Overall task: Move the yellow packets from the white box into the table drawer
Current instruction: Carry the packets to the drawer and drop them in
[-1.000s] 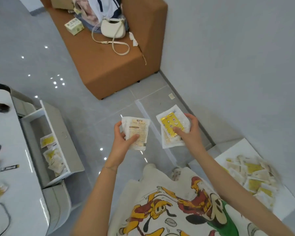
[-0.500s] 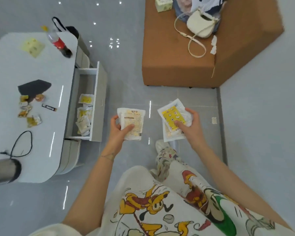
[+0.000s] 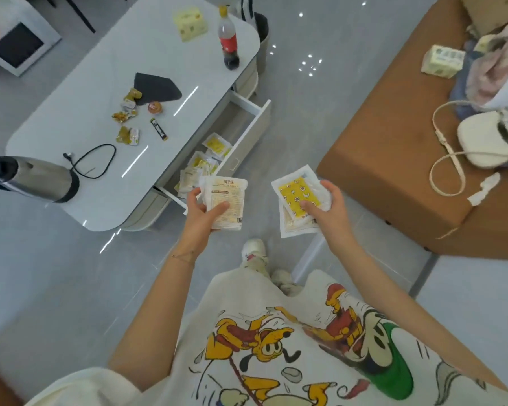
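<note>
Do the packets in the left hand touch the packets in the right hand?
Apart. The head view shows grey floor between the left-hand packets and the right-hand packets.

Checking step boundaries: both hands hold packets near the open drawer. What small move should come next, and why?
Probably move the left hand forward over the open drawer and release its pale packets there. That hand is nearest the drawer, which stands pulled out with loose packets already inside; the right hand, gripping yellow packets, could follow.
</note>
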`<act>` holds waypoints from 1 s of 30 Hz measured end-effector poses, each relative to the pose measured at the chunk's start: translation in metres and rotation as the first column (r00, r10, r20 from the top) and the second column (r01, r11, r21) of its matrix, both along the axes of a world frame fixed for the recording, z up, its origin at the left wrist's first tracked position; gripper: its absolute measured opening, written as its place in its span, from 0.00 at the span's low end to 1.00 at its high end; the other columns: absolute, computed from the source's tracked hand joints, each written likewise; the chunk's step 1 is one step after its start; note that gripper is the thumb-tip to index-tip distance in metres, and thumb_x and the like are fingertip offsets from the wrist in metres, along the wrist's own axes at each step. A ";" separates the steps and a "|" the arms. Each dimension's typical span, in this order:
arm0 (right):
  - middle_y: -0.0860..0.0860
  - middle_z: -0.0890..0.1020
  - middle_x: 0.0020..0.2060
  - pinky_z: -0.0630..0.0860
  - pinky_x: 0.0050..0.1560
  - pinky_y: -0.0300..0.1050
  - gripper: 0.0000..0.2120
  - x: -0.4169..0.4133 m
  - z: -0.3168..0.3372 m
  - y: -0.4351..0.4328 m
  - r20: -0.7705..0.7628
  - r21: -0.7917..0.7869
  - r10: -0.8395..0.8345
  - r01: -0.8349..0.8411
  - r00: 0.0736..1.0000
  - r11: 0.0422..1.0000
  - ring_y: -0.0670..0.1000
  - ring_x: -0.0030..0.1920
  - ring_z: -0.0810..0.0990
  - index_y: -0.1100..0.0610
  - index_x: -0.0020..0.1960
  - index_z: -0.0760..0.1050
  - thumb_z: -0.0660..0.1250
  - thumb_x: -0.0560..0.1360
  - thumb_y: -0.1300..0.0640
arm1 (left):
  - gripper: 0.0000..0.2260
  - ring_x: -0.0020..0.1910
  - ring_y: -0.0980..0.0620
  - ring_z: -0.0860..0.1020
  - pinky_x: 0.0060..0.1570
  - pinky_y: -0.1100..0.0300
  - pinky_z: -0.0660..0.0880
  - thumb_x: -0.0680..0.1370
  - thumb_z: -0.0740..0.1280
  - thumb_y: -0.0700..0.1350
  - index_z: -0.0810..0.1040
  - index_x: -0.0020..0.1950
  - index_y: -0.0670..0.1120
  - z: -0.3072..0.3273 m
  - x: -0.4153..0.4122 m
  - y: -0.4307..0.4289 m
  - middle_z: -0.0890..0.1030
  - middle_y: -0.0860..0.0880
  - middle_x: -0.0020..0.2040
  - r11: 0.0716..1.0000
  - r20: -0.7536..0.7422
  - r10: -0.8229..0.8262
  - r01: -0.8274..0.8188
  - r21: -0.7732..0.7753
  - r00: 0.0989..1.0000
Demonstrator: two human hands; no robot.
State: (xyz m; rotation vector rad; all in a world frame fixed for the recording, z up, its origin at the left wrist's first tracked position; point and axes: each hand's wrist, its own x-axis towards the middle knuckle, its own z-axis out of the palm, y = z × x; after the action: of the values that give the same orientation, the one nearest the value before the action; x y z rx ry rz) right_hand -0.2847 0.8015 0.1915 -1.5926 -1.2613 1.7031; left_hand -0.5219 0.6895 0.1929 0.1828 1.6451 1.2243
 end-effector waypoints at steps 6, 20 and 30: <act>0.41 0.76 0.51 0.77 0.42 0.32 0.25 -0.066 -0.006 0.071 0.009 0.028 0.126 -0.127 0.992 0.992 0.39 0.49 0.79 0.50 0.64 0.68 0.74 0.71 0.61 | 0.29 0.47 0.54 0.83 0.46 0.52 0.81 0.76 0.69 0.37 0.58 0.72 0.48 -0.022 -0.037 0.031 0.80 0.53 0.52 0.991 0.019 0.133 -0.133 -0.016 0.991; 0.49 0.78 0.56 0.79 0.53 0.48 0.27 -0.178 -0.025 0.184 0.043 -0.118 0.133 -0.127 0.990 0.985 0.52 0.56 0.81 0.51 0.67 0.66 0.72 0.72 0.63 | 0.28 0.52 0.48 0.81 0.45 0.50 0.80 0.76 0.69 0.37 0.60 0.71 0.48 -0.068 -0.144 0.089 0.78 0.46 0.60 0.925 0.133 0.377 -0.366 -0.098 0.917; 0.48 0.80 0.53 0.79 0.40 0.38 0.28 -0.299 -0.164 0.240 0.120 -0.318 0.326 -0.275 0.938 0.907 0.45 0.47 0.82 0.53 0.70 0.65 0.71 0.74 0.62 | 0.24 0.55 0.45 0.82 0.46 0.52 0.80 0.75 0.70 0.37 0.67 0.69 0.46 -0.192 -0.207 0.077 0.79 0.43 0.62 0.771 0.196 0.626 -0.562 -0.299 0.755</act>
State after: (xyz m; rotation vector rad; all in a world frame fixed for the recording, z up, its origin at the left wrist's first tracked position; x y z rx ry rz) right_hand -0.5836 1.0412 0.0271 -1.8231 -1.4535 2.0657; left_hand -0.7290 0.7668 0.0009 -0.6971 1.6114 1.4342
